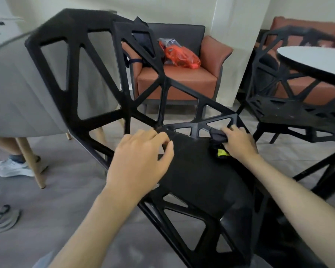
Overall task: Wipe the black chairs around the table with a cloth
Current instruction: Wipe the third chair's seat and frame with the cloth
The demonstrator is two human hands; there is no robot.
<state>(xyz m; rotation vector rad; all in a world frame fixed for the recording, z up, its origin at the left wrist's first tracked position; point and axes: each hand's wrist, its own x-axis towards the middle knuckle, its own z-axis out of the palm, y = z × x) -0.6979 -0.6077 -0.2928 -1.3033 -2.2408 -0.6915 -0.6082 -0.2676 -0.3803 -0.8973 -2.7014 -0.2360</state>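
Bare forearms — seemingly no sleeves

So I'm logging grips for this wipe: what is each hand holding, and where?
Right hand grips the bunched dark cloth against the chair seat's rear edge. Left hand holds nothing.

Black lattice chair; dark cloth, yellow tag; rust armchair; orange bag

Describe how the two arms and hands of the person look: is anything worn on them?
Both forearms are bare as far as the picture shows: no sleeves, gloves, watch or bracelet are visible. The left hand and the right hand show no rings or markings that I can make out. Only the hands and forearms are in view.
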